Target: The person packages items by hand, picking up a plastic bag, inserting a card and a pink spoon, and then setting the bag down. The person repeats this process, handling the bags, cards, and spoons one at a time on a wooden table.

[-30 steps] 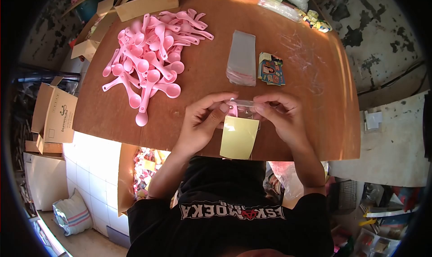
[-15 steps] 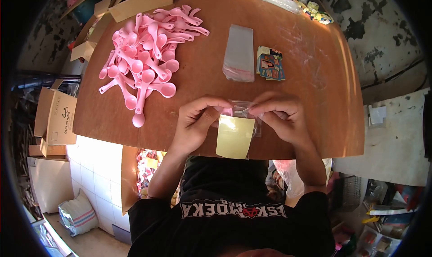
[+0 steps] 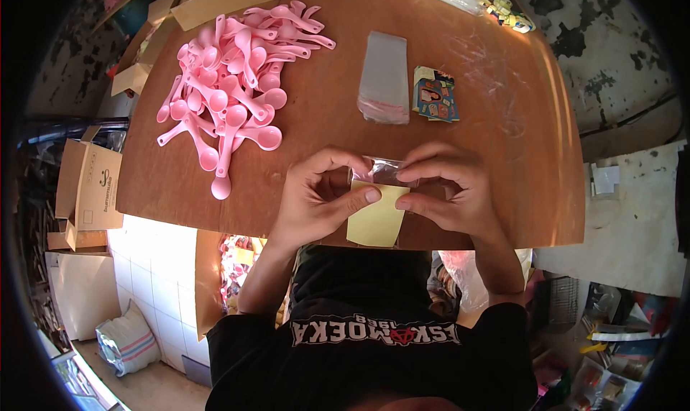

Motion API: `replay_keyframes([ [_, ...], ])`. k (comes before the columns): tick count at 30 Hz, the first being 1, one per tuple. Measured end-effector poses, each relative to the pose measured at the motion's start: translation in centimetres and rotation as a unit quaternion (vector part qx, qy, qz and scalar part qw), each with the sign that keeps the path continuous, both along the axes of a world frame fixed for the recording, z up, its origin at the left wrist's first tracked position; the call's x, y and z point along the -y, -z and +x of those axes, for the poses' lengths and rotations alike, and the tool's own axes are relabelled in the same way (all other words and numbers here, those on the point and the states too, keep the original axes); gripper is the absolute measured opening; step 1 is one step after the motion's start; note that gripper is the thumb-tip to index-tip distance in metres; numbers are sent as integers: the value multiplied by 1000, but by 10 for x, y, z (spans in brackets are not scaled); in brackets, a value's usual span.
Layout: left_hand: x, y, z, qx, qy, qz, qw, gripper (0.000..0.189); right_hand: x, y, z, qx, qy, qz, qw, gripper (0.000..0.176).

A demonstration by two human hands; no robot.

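Observation:
Both hands hold one small clear plastic bag (image 3: 379, 172) over the near edge of the brown table (image 3: 323, 123). A yellow card (image 3: 376, 220) and something pink sit inside it. My left hand (image 3: 316, 199) pinches the bag's left side with thumb and fingers. My right hand (image 3: 445, 188) pinches the right side, fingers over the top flap. A heap of pink plastic spoons (image 3: 233, 87) lies at the far left of the table. A stack of clear bags (image 3: 384, 76) and a small pile of picture cards (image 3: 434, 94) lie beyond my hands.
Cardboard boxes (image 3: 90, 188) stand left of the table, one open flap (image 3: 223, 1) at the far edge. Packets of small items (image 3: 503, 12) lie at the far right. A box of wrapped goods (image 3: 233, 263) sits under the table, and a sack (image 3: 126, 339) lies on the tiled floor.
Both hands have drawn closer together on the bag and shifted their pinch lower, with thumbs now meeting on the yellow card. The pink piece has gone deeper inside.

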State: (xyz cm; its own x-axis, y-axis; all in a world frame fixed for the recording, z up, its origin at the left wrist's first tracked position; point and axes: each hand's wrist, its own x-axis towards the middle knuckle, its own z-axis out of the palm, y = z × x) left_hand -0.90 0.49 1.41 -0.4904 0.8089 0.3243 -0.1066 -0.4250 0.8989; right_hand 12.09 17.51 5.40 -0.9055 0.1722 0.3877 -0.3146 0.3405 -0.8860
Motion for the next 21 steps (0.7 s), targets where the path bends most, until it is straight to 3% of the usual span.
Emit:
replay_keyframes([
  [1, 4, -2, 1, 0, -1, 0, 1000, 19, 3, 0, 1, 25, 25, -20, 999, 26],
  [3, 20, -8, 2, -5, 28, -43, 999, 33, 3, -5, 4, -15, -15, 83, 996, 31],
  [4, 34, -13, 6, -2, 24, -61, 998, 31, 6, -9, 8, 0, -51, 60, 997, 32],
  [5, 50, -21, 4, -51, 43, -103, 992, 29, 9, -11, 12, 5, -87, 37, 996, 34],
  [6, 68, -24, -1, -186, 40, -109, 976, 27, 12, -17, 18, 40, -94, 13, 995, 35],
  [8, 97, -19, -6, -225, 108, -104, 963, 27, 8, -24, 23, 74, -100, -12, 992, 35],
  [11, 143, 5, -10, -271, 122, -287, 911, 28, -8, -23, 22, 108, -59, 82, 989, 34],
  [13, 174, 40, -9, -222, 56, -461, 857, 29, -25, -17, 14, 141, 7, 178, 974, 28],
  [15, 201, 68, -9, -319, -5, -600, 734, 34, -42, -6, -6, 105, 53, 212, 970, 20],
  [17, 227, 89, -8, -351, 20, -666, 658, 32, -61, -3, -35, 79, 95, 258, 958, 15],
  [21, 209, 85, -14, -274, 18, -642, 716, 28, -93, 6, -95, 101, 127, 284, 945, 13],
])
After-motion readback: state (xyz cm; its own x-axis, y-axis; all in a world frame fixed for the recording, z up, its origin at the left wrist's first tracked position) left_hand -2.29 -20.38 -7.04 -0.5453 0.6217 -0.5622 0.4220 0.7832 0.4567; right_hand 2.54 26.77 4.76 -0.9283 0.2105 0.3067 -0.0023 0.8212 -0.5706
